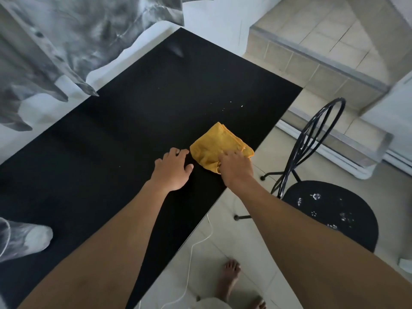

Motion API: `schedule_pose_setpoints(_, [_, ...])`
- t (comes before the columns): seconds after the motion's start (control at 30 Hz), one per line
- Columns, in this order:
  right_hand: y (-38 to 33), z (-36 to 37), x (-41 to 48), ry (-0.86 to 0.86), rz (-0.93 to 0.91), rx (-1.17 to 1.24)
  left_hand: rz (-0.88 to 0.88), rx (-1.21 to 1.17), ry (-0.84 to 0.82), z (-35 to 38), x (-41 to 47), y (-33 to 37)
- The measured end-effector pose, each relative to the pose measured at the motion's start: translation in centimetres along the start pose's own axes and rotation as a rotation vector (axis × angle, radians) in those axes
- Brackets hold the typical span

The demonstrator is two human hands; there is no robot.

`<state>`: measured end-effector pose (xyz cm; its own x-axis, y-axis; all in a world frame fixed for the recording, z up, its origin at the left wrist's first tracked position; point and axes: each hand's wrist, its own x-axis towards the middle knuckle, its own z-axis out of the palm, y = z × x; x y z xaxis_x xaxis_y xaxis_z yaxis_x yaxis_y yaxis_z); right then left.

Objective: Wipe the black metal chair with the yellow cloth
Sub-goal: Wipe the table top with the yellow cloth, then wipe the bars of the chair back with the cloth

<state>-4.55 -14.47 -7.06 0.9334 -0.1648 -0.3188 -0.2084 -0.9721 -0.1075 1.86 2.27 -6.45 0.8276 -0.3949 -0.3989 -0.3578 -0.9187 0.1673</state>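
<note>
Bunching under the thumb, the cloth [219, 143] is gripped at its near edge by the right hand [236, 169], whose fingers are curled into the fabric. The left hand [172, 171] is laid flat and relaxed on the table [133, 103], nothing held, its fingertips just beside the cloth's left edge. The cloth is folded and lies at the table's right edge, 1 corner at the brink. It is judged light, soft and limp: it will sag when lifted, so a full handful is better taken than 1 corner, and a folded pad is kept for wiping. The chair [330, 221] stands on the floor just right of the table, its round seat marked with white spots, its wire back [299, 148] thin and curved. Open floor is seen beyond it, but a white cable [200, 239] and 2 bare feet [230, 277] lie near, and the table edge must be cleared in carrying the cloth across.
</note>
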Motion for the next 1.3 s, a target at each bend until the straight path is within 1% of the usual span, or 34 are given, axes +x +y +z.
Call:
schedule_pose_setpoints(0.17, [1.1, -2.5, 0.5, -0.087, 0.062, 0.23, 0.007, -0.012, -0.015, -0.9, -0.5, -0.3])
schedule_pose_setpoints(0.23, [1.7, -3.7, 0.6, -0.092, 0.074, 0.402, 0.011, -0.019, -0.017, -1.5, -0.6, -0.3])
schedule_pose_setpoints(0.3, [2.2, -5.4, 0.2, -0.061, 0.077, 0.589, 0.02, -0.029, -0.008, -2.5, -0.5, 0.1])
schedule_pose_setpoints(0.37, [2.8, -7.2, -0.4, -0.006, 0.079, 0.718, 0.01, -0.098, -0.006, -3.6, -0.4, 0.6])
schedule_pose_setpoints(0.47, [3.9, -9.8, -1.3, 0.102, 0.087, 0.869, -0.029, -0.268, -0.04, -5.3, -0.2, 1.2])
schedule_pose_setpoints(0.5, [4.5, -10.9, -1.8, 0.134, 0.094, 0.914, -0.025, -0.287, -0.05, -5.9, -0.2, 1.6])
schedule_pose_setpoints(0.6, [6.1, -13.9, -3.0, 0.209, 0.162, 1.059, 0.012, -0.299, -0.058, -7.5, -0.2, 2.9])
schedule_pose_setpoints(0.73, [9.5, -16.8, -5.5, 0.268, 0.283, 1.368, 0.101, -0.306, -0.047, -9.7, -0.6, 6.3])
schedule_pose_setpoints(0.87, [13.5, -19.1, -9.3, 0.471, 0.456, 1.74, 0.201, -0.295, -0.005, -11.1, -1.4, 10.7])
schedule_pose_setpoints(0.97, [16.6, -19.9, -12.2, 0.623, 0.521, 1.965, 0.275, -0.296, 0.014, -11.5, -1.8, 13.9])
schedule_pose_setpoints(1.03, [18.6, -19.8, -14.6, 0.713, 0.545, 2.068, 0.315, -0.309, 0.008, -11.2, -2.1, 16.0])
schedule_pose_setpoints(1.1, [19.7, -19.1, -16.1, 0.76, 0.581, 2.117, 0.323, -0.31, 0.009, -10.9, -2.4, 17.3])
schedule_pose_setpoints(1.13, [21.1, -18.0, -17.7, 0.805, 0.619, 2.138, 0.357, -0.284, -0.01, -10.0, -2.6, 18.9])
schedule_pose_setpoints(1.3, [22.3, -15.4, -20.0, 0.832, 0.758, 2.149, 0.361, -0.332, 0.007, -8.1, -2.6, 21.0])
